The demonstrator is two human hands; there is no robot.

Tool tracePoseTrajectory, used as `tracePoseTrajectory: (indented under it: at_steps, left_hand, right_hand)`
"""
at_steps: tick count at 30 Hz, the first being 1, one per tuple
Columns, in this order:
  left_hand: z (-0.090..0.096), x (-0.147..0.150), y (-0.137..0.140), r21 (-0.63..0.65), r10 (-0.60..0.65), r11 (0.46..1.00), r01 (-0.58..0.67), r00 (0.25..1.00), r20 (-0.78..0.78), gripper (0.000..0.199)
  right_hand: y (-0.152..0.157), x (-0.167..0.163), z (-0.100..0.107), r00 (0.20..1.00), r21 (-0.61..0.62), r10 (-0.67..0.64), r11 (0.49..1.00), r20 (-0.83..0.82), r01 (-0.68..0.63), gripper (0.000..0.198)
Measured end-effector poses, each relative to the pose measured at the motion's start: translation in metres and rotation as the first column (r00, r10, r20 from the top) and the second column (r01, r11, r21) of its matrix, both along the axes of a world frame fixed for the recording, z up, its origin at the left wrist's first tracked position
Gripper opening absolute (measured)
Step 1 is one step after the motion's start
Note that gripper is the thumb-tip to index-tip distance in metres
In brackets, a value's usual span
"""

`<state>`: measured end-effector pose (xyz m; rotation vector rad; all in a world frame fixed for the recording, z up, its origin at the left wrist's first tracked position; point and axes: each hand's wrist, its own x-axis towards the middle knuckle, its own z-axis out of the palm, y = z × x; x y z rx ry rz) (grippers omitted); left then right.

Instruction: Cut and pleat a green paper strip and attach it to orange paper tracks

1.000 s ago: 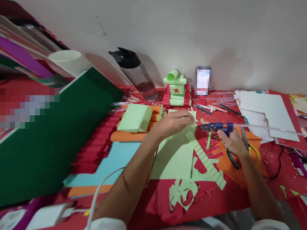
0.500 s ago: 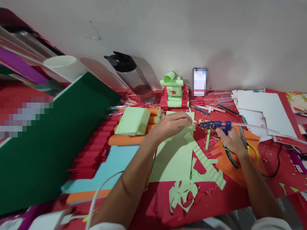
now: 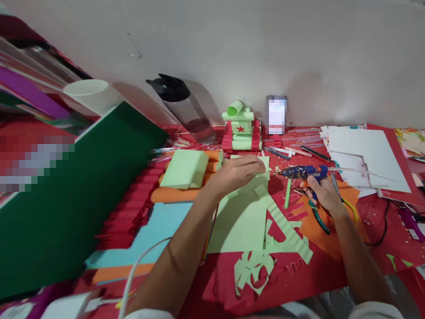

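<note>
My right hand is wrapped round the grip of a blue hot glue gun, its nozzle pointing left and a clear glue stick out of its back. Over the top of a light green paper sheet is my left hand, fingers bent and pressed together; what they pinch is hidden. A gap separates the nozzle from these fingertips. A pleated green paper strip lies slanting below. Behind stands a green and red paper tank model with a red star.
Scissors lie on orange paper beneath my right wrist. Green paper scraps lie at the front. On the left are a folded green paper block, red pleated paper, a dark green board and a leaning bottle.
My right hand has drawn the glue gun a little to the right, widening the gap between its nozzle and my left fingertips. My left hand stays almost in place.
</note>
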<state>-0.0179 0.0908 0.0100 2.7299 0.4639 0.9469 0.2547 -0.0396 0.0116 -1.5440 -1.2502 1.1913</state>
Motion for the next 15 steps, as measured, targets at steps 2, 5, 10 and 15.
tracePoseTrajectory:
  at_steps: [2, 5, 10, 15]
  left_hand:
    - [0.000, 0.000, 0.000, -0.025, 0.014, 1.000, -0.014, 1.000, -0.014, 0.030]
    - [0.003, -0.001, 0.002, -0.061, 0.033, 0.997, -0.036, 0.999, -0.043, 0.031]
    - [0.013, -0.005, 0.004, -0.209, 0.069, 0.974, -0.087, 0.994, -0.089, 0.020]
    - [0.022, -0.013, 0.005, -0.386, 0.088, 0.913, -0.132, 0.988, -0.129, 0.020]
  right_hand:
    - [0.000, 0.005, -0.002, 1.000, -0.014, -0.014, 1.000, 0.001, 0.014, 0.050]
    - [-0.003, 0.016, -0.003, 0.996, -0.076, 0.092, 0.993, 0.010, -0.091, 0.044]
    - [-0.013, 0.030, 0.005, 0.992, -0.040, 0.124, 0.992, 0.015, -0.123, 0.031]
    - [-0.009, 0.035, 0.020, 0.986, -0.024, 0.076, 0.997, 0.148, -0.074, 0.027]
